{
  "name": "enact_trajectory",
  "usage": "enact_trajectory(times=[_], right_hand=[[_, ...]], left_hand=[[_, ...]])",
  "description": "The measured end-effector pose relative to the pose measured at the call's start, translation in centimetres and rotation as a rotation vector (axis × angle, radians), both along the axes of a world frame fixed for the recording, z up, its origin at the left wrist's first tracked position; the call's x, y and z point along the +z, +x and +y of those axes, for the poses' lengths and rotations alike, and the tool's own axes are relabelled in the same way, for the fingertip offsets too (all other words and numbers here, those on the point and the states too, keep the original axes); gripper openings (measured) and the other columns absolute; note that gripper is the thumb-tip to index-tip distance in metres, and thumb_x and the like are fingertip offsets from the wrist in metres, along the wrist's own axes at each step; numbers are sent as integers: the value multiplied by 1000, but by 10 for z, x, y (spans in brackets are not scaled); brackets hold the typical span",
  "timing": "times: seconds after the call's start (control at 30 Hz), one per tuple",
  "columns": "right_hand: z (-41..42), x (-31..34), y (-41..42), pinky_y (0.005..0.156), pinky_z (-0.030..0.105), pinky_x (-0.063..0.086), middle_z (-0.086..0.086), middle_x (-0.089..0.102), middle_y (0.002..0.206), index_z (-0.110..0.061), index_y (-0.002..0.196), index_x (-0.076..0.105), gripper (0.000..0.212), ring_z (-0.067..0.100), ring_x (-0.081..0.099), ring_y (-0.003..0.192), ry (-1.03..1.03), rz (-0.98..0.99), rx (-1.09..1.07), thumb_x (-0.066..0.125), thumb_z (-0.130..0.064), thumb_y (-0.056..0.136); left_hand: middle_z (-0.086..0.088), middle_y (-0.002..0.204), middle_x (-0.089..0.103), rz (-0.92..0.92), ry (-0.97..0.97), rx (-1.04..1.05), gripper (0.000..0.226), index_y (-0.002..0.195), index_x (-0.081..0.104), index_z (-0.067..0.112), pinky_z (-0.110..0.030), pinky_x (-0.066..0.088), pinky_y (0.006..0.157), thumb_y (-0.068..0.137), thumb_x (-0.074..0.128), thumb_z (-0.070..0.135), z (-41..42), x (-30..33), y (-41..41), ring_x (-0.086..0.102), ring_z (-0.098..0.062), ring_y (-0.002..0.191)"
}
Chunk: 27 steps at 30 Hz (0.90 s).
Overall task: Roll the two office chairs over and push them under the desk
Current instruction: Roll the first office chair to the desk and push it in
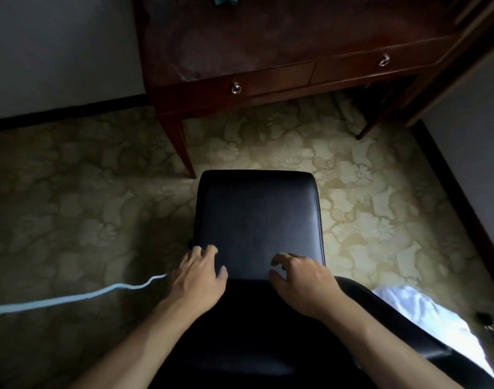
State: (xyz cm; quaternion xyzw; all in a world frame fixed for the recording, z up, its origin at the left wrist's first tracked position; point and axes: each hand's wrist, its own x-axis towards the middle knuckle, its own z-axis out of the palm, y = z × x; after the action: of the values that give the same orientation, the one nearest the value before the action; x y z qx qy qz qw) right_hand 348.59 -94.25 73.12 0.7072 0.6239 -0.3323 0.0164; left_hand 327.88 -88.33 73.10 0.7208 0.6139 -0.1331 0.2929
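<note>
Your two forearms enter from the bottom edge and reach forward over the dark backrest of the office chair (258, 220). Your left hand (199, 272) rests at the left end of the backrest top, fingers loosely curled with the tips over the front edge. Your right hand (302, 276) sits toward the right end of the same top, fingers bent and slightly apart. Whether either hand actually closes on the backrest cannot be told; both appear relaxed rather than clenched.

The chair's black leather seat extends ahead of your hands, on the floral carpet (85, 206). Its front edge stops short of the table (268, 46), so the seat is not yet under it. The table stands well beyond your hands, dark red wood, with two drawers and ring pulls (236, 88). Its front left leg (179, 147) comes down just ahead and left of the seat.

Left of your left hand, a pale blue cord (71, 297) runs across the carpet. Right of your right arm lies white fabric (425, 313).
</note>
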Motion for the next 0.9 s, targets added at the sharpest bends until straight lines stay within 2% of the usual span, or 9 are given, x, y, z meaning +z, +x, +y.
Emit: enact_trajectory(times=[0.17,0.27,0.43,0.53,0.63,0.77,0.9], right_hand=[[27,3,23,81,38,49,1,66,119,-30,115,58,35,29,62,102,-109,-21,-12,42,-48,90],[58,6,45,88,38,50,4,69,117,-32,120,57,35,31,62,107,-132,-7,-83,45,-48,90],[118,9,94,87,37,50,3,70,115,-32,124,56,35,28,63,106,-92,-31,-160,48,-45,93],[141,11,117,85,34,50,3,71,114,-31,124,58,33,27,63,104,-109,-38,-177,48,-42,94],[158,14,133,81,34,50,2,72,110,-33,118,63,28,27,65,98,-29,-35,-201,50,-38,94],[169,14,143,85,36,52,-1,73,106,-36,114,64,26,26,65,102,-37,-24,-109,48,-39,94],[172,11,154,89,38,51,5,70,116,-33,118,62,30,31,63,107,-58,24,2,46,-41,93]], left_hand=[[-2,124,48,-27,-22,65,35,125,47,24,-33,37,85,94,47,40,26,-3,15,46,-24,119],[-3,125,47,-47,-28,79,34,124,48,22,-34,37,91,94,47,38,52,-4,27,45,-25,120],[-3,123,49,-120,-6,8,31,122,50,22,-33,37,93,95,46,38,111,-4,60,46,-24,118],[0,118,52,-156,37,-44,29,118,52,25,-32,40,87,95,46,40,141,-3,79,49,-22,111],[3,113,53,-183,63,-69,26,114,54,28,-30,39,80,94,46,43,157,-2,93,51,-19,107],[5,108,55,-189,93,-133,26,113,56,28,-26,37,76,93,48,44,161,-2,109,54,-16,102],[12,101,59,-228,112,-104,21,105,59,31,-27,43,74,92,49,45,156,1,125,57,-10,92]])
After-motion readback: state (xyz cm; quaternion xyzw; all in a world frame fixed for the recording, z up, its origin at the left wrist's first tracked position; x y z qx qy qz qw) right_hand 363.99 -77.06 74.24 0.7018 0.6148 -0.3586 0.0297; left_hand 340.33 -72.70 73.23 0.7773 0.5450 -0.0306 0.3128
